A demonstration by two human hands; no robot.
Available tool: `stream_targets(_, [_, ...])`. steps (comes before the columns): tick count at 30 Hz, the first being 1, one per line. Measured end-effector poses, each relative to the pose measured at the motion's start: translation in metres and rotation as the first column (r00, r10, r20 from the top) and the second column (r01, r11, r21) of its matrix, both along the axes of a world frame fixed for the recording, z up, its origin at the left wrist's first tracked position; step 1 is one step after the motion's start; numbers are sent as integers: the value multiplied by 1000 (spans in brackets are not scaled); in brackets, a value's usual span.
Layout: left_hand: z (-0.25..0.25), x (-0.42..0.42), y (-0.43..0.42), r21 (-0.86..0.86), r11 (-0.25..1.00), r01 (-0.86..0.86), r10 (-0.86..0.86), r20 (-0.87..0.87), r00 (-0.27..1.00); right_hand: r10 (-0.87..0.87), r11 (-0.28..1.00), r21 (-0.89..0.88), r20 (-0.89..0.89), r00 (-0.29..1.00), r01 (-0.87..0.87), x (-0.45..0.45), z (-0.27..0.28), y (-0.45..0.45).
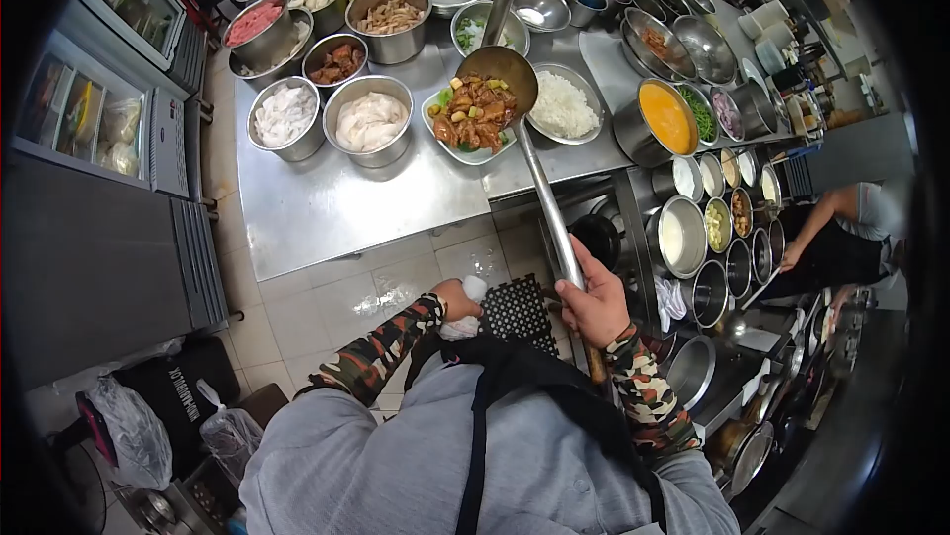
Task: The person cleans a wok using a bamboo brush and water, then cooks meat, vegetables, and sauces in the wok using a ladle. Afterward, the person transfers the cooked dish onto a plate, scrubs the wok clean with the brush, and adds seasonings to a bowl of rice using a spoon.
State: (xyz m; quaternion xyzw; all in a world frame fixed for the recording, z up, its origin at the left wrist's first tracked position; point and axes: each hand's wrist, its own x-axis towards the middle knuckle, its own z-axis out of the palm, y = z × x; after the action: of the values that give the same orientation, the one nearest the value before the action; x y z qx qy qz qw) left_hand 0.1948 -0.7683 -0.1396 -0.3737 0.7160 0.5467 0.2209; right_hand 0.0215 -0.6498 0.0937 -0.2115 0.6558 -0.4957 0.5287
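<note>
My right hand (597,297) is wrapped round the long metal handle of a ladle (515,80). The ladle's bowl is tilted over a white dish (435,124) on the steel counter, against a heap of browned meat pieces (475,117) with green and pale bits. A second metal handle rises from behind the bowl to the top edge. My left hand (461,301) is closed on a white cloth (458,327) in front of my apron, below the counter edge. A bowl of white rice (564,104) stands right of the ladle.
Steel bowls of pale food (372,122) and dark meat (336,62) stand left of the dish. An orange liquid pot (666,119) is at the right. Several ingredient containers (683,236) line the right side, near another person's arm (823,223). Glass-door fridges (84,114) stand left.
</note>
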Motion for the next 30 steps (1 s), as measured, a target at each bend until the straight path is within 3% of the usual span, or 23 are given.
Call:
stream_targets(3, [-5, 0, 3, -4, 1000, 18, -18, -7, 1000, -5, 1000, -22, -126, 992, 2, 2, -8, 1])
stream_targets(12, [-11, 0, 8, -26, 998, 60, -60, 7, 998, -104, 992, -77, -29, 994, 102, 9, -19, -1])
stream_targets(20, [-1, 6, 5, -45, 998, 46, -44, 32, 998, -144, 985, -101, -44, 989, 139, 19, -26, -3])
stream_targets(22, [-5, 6, 8, -35, 988, -152, 145, -148, 978, -164, 983, -95, -46, 985, 159, 20, -26, -2])
stream_targets(23, [6, 2, 6, -31, 988, -151, 144, -149, 978, -160, 984, -90, -31, 987, 156, 19, -28, -2])
stream_targets(25, [39, -10, -3, 142, 894, -424, 447, -307, 840, -161, 984, -84, -14, 987, 160, 20, -30, -1])
stream_targets(27, [83, -20, -13, 54, 689, -723, 684, -378, 624, -165, 982, -89, 23, 986, 167, 22, -30, -3])
stream_targets(29, [69, -25, -40, 110, 492, -864, 759, -540, 363, -165, 983, -80, 21, 986, 166, 24, -30, -3])
stream_targets(30, [69, -27, -56, 219, 364, -905, 811, -552, 192, -166, 983, -77, 21, 986, 168, 26, -30, -3])
